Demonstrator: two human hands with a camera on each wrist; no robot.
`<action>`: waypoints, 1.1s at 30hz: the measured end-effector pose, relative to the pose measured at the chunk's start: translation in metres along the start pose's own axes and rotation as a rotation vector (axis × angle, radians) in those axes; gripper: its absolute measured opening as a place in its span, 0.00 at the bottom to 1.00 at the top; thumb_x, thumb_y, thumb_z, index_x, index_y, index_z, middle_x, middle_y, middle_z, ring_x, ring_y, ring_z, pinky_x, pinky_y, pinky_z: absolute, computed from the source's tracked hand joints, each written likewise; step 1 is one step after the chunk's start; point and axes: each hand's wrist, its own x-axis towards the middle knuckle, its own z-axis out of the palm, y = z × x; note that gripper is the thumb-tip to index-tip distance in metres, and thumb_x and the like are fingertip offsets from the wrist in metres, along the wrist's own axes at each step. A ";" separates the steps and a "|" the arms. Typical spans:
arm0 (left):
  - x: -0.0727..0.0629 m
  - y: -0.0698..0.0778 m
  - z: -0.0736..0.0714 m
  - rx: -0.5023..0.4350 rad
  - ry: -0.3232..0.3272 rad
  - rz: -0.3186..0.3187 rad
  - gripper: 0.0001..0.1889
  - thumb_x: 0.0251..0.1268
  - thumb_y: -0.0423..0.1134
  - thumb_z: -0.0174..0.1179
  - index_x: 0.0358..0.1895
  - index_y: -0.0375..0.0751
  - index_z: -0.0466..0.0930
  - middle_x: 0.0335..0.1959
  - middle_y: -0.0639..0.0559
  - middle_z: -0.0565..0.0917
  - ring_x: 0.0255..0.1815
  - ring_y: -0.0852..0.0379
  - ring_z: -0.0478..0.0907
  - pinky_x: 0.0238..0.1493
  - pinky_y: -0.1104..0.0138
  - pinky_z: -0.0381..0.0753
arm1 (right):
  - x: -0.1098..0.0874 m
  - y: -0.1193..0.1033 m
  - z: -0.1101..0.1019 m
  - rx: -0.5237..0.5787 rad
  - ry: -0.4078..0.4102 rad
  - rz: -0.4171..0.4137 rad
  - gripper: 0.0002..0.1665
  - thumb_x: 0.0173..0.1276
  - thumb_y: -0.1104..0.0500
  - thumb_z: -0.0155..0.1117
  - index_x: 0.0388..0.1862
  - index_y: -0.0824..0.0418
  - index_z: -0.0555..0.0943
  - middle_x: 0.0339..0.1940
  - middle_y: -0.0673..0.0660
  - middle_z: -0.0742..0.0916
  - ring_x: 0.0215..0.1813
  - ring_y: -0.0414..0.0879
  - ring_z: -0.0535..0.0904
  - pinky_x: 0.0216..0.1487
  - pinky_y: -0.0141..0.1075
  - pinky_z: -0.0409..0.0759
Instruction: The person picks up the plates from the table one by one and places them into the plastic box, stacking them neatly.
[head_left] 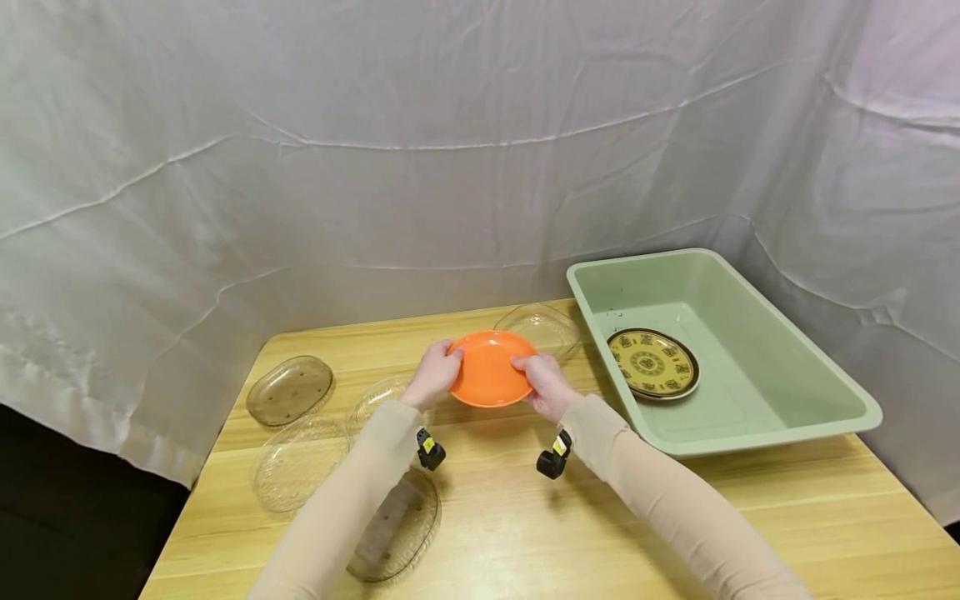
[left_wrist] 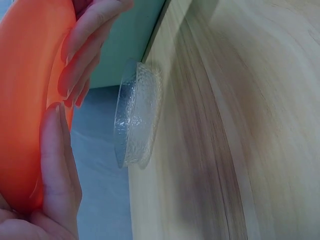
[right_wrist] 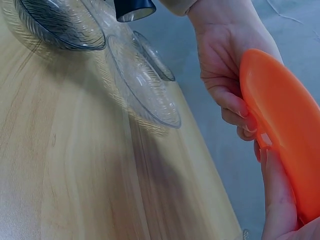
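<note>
An orange plate (head_left: 491, 371) is held up above the table between both hands. My left hand (head_left: 435, 372) grips its left edge, thumb on top and fingers beneath. On the opposite edge, my right hand (head_left: 549, 387) grips it the same way. Both wrist views show the fingers meeting the underside of the plate, which is tilted there. Behind it on the table lies a clear glass dish (head_left: 551, 329), also seen as a textured clear dish (left_wrist: 137, 117) in the left wrist view.
A green basin (head_left: 757, 392) stands at the right, with a yellow patterned plate (head_left: 648, 364) inside. On the left lie a brown glass dish (head_left: 291, 390), clear dishes (head_left: 296, 467) and another brown dish (head_left: 397, 529) near the left forearm. Grey curtains (head_left: 420, 208) hang behind the table.
</note>
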 end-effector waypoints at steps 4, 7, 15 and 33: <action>0.000 -0.001 -0.001 -0.007 -0.004 -0.002 0.19 0.81 0.39 0.41 0.59 0.28 0.76 0.30 0.49 0.79 0.23 0.62 0.76 0.26 0.74 0.80 | 0.001 0.001 0.001 0.002 0.013 0.005 0.28 0.77 0.64 0.51 0.72 0.75 0.62 0.28 0.54 0.86 0.25 0.41 0.87 0.32 0.32 0.89; -0.001 -0.001 -0.002 -0.021 -0.013 -0.011 0.20 0.81 0.40 0.42 0.60 0.29 0.75 0.32 0.48 0.80 0.23 0.62 0.77 0.27 0.73 0.81 | 0.001 0.001 0.002 0.004 0.019 0.004 0.28 0.77 0.64 0.51 0.71 0.75 0.63 0.28 0.55 0.86 0.26 0.42 0.87 0.32 0.32 0.89; 0.001 -0.002 -0.004 -0.021 -0.011 -0.017 0.20 0.80 0.41 0.44 0.59 0.29 0.76 0.35 0.46 0.82 0.25 0.62 0.79 0.28 0.74 0.82 | -0.001 0.001 0.005 0.008 0.027 -0.001 0.26 0.76 0.65 0.51 0.70 0.74 0.65 0.31 0.55 0.86 0.27 0.41 0.87 0.33 0.31 0.89; -0.001 -0.001 -0.010 -0.003 0.037 0.011 0.22 0.78 0.45 0.45 0.61 0.34 0.77 0.49 0.39 0.83 0.34 0.58 0.80 0.32 0.71 0.83 | -0.002 -0.006 0.000 0.012 0.034 -0.007 0.28 0.77 0.64 0.50 0.71 0.75 0.63 0.30 0.54 0.85 0.26 0.40 0.87 0.32 0.29 0.88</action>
